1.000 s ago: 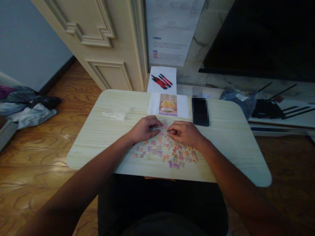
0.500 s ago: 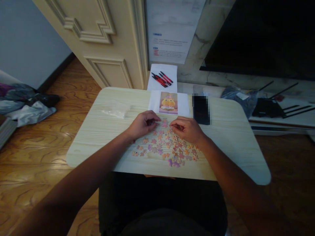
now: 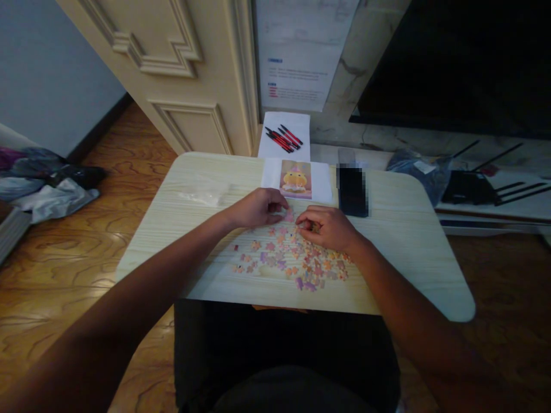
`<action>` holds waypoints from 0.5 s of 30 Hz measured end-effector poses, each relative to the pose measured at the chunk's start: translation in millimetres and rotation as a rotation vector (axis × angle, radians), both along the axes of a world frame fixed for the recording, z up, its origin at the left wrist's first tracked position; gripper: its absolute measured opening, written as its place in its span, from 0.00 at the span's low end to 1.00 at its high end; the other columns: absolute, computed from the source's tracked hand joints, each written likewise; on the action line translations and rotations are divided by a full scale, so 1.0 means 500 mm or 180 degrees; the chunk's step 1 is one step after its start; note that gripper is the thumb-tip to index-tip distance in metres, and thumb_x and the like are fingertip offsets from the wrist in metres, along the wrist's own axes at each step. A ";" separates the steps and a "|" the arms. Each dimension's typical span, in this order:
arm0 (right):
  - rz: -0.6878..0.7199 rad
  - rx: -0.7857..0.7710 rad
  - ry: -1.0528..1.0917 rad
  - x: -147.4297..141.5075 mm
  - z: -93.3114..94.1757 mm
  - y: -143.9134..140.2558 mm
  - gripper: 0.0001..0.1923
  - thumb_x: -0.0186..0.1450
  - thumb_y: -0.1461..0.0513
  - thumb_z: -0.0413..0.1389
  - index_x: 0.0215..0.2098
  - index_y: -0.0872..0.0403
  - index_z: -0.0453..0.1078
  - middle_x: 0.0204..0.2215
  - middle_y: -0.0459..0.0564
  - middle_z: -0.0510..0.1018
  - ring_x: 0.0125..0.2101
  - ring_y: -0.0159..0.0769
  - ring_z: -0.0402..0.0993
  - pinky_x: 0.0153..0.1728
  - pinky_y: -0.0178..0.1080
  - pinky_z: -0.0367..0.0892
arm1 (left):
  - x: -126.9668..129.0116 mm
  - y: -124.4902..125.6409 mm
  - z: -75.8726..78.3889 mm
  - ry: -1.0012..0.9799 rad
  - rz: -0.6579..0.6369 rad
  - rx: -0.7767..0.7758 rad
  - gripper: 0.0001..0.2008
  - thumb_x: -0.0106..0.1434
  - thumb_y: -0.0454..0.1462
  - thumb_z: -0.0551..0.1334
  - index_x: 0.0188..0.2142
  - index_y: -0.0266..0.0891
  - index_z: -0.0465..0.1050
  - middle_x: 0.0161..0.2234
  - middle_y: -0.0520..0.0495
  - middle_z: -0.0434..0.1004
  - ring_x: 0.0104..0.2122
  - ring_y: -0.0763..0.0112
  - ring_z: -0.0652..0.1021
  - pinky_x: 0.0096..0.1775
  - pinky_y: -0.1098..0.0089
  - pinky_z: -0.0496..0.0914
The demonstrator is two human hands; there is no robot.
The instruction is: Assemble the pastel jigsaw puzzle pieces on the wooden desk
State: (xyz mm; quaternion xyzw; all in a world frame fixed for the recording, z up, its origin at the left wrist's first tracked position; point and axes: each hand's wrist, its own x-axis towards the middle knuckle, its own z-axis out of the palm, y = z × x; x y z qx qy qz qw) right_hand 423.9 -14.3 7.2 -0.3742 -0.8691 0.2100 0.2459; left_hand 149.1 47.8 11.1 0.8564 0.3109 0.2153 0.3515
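Nearest, a dark-clothed lap (image 3: pixel 284 355) sits under the near edge of the table (image 3: pixel 408 252), and both bare forearms reach forward over it. On the table's near middle lies a loose scatter of puzzle pieces (image 3: pixel 297 261), pink, purple and orange, flat and mostly apart from one another. Judged by look, these are thin card: very light, stiff enough to lift by the edge, easily bent at the tabs and easily flicked off the table. Best taken by a fingertip pinch across opposite edges, one piece at a time.

At the far edge of the scatter the two hands meet. The left hand (image 3: pixel 253 207) is curled, its fingers (image 3: pixel 275 211) drawn in to the thumb around what appears to be a pale pink piece; the grip itself is too small to confirm. The right hand (image 3: pixel 329 228) rests knuckles up on the pieces, its fingers (image 3: pixel 305 222) pinched together at the tip; whether they hold a piece cannot be told.

Beyond the hands lies a reference picture (image 3: pixel 295 180) of a yellow figure on white paper. Right of it is a dark phone (image 3: pixel 352 190); left, a clear plastic bag (image 3: pixel 202 197). Farther off, red and black pens (image 3: pixel 283 138) lie on a white sheet.
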 end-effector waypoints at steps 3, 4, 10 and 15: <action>-0.0048 0.0022 0.0029 0.001 0.002 0.000 0.05 0.70 0.62 0.63 0.40 0.52 0.82 0.32 0.48 0.82 0.30 0.35 0.75 0.35 0.39 0.67 | 0.002 -0.002 -0.012 -0.0216 0.0074 -0.0179 0.11 0.61 0.34 0.69 0.44 0.36 0.85 0.30 0.50 0.76 0.28 0.72 0.73 0.33 0.70 0.68; -0.0086 0.0014 0.0083 0.004 0.003 0.001 0.06 0.70 0.62 0.62 0.40 0.52 0.82 0.32 0.48 0.83 0.29 0.34 0.74 0.34 0.39 0.67 | 0.002 -0.005 -0.016 -0.0300 0.0091 -0.0230 0.11 0.62 0.34 0.70 0.45 0.36 0.85 0.31 0.50 0.77 0.29 0.72 0.73 0.33 0.70 0.69; -0.0253 -0.0095 0.0148 0.033 0.014 0.010 0.08 0.71 0.63 0.60 0.42 0.52 0.83 0.35 0.48 0.85 0.28 0.32 0.74 0.33 0.39 0.67 | -0.019 -0.013 -0.036 -0.0653 0.0208 -0.0452 0.11 0.66 0.37 0.70 0.47 0.36 0.84 0.35 0.47 0.80 0.31 0.72 0.76 0.34 0.69 0.72; 0.0014 -0.0324 -0.0170 0.044 0.028 0.009 0.08 0.73 0.60 0.62 0.46 0.52 0.83 0.38 0.49 0.84 0.32 0.34 0.75 0.36 0.40 0.68 | -0.040 0.001 -0.040 -0.0644 0.0040 -0.0525 0.11 0.67 0.38 0.71 0.47 0.36 0.84 0.37 0.45 0.82 0.32 0.72 0.76 0.35 0.69 0.72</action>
